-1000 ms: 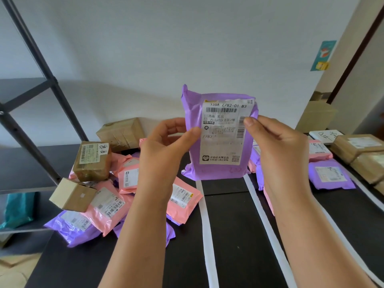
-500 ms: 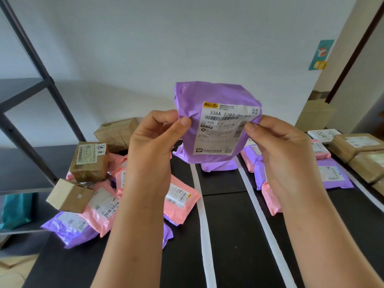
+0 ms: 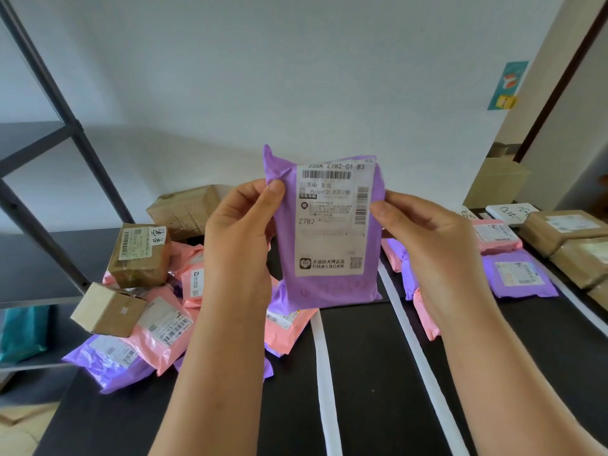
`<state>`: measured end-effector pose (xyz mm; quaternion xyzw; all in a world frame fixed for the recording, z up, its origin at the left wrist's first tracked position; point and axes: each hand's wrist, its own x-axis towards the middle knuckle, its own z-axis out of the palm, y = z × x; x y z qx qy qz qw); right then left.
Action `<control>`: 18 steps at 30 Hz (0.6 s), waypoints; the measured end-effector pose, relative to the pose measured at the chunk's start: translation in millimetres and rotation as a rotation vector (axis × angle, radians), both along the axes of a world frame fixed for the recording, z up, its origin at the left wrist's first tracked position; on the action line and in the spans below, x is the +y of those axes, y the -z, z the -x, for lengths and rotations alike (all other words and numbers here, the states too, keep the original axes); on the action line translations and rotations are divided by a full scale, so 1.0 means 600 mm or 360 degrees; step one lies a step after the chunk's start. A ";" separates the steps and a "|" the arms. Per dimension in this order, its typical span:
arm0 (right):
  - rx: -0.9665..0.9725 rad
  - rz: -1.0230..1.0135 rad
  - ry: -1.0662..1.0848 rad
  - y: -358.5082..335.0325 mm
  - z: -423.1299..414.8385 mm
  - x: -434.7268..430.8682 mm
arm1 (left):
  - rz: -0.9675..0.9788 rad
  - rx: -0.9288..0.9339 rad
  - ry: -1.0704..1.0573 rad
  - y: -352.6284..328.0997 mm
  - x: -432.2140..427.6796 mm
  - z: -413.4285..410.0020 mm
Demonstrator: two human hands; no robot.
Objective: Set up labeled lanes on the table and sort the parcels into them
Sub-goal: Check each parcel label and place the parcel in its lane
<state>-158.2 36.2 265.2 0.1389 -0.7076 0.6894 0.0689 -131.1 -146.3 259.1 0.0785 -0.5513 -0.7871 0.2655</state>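
A: Entry 1. Left hand [image 3: 240,232], state?

B: Fingers curled. The thumb [image 3: 274,192] is pressed on the front of the purple parcel [image 3: 329,291] near its upper left edge, and the other fingers are behind it. It is a pinch grip, not a wide spread.

A: Right hand [image 3: 427,238]?

B: Same form. The thumb tip sits on the parcel's right margin, touching the edge of the shipping label [image 3: 332,222]. The fingers are curled round the back.

A: Parcel position?

B: It is held upright between both hands, above the black table [image 3: 368,406], with the label facing the camera. There is a barcode across the top and "Z782" is legible at mid-left. Its lower edge hangs over the far end of the two white tape strips [image 3: 324,373].

A: Surroundings?

B: Left of the left hand is a loose heap [image 3: 164,327] of pink and purple mailers. A taped brown box [image 3: 139,255] sits on top and a small carton [image 3: 105,309] is tilted at the heap's edge. Right of the strips, a pink mailer [image 3: 496,236] and a purple mailer [image 3: 519,274] lie flat. Brown cartons [image 3: 559,228] are at the far right. A handwritten card [image 3: 511,212] lies just beyond the pink mailer; I cannot read the characters.
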 end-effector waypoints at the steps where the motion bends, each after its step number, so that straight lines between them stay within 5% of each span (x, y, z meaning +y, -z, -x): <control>1: -0.0028 -0.0038 -0.0009 0.004 0.001 0.000 | -0.0036 -0.0020 -0.0023 0.001 0.000 0.001; 8: -0.0006 -0.0153 0.0098 0.027 0.009 -0.002 | -0.0222 -0.0079 0.0028 0.007 0.005 0.007; 18: -0.0126 0.0088 0.0332 0.042 0.020 -0.005 | 0.0229 -0.0416 0.0269 0.053 -0.006 0.022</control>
